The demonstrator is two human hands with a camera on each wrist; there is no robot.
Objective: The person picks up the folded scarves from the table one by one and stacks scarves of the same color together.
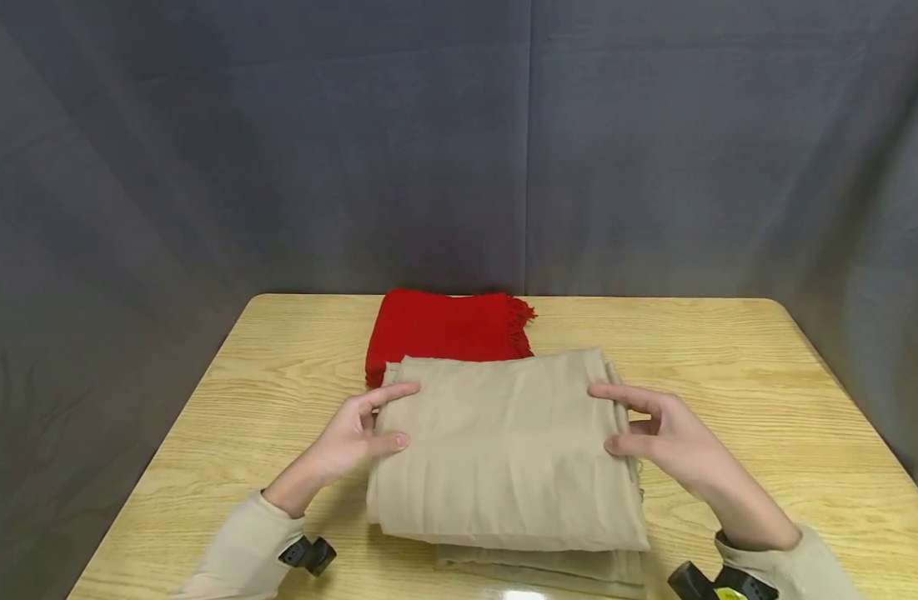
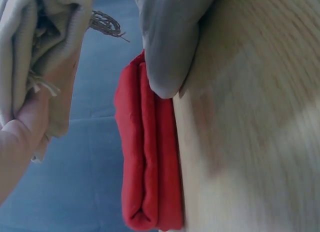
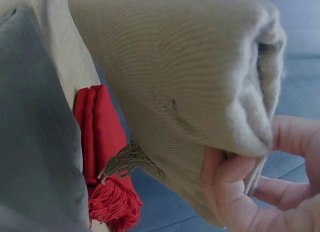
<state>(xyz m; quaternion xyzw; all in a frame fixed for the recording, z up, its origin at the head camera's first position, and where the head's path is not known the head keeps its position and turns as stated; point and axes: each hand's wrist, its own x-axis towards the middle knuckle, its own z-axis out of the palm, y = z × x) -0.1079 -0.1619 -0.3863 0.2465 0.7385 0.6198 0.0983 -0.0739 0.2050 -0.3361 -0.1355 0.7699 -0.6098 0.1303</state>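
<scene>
Beige folded cloth (image 1: 507,442) between both hands

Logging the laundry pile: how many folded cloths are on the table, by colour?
Beige cloth: 1, gripped at its sides by the left hand and right hand
Red cloth: 1, behind it on the table
Total: 2

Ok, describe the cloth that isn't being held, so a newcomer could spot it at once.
Start at the wooden table and look to its far edge, near the dark backdrop. Behind the beige folded cloth held between the left hand and right hand lies the red folded cloth: the only red item, fringed along its right side.
</scene>
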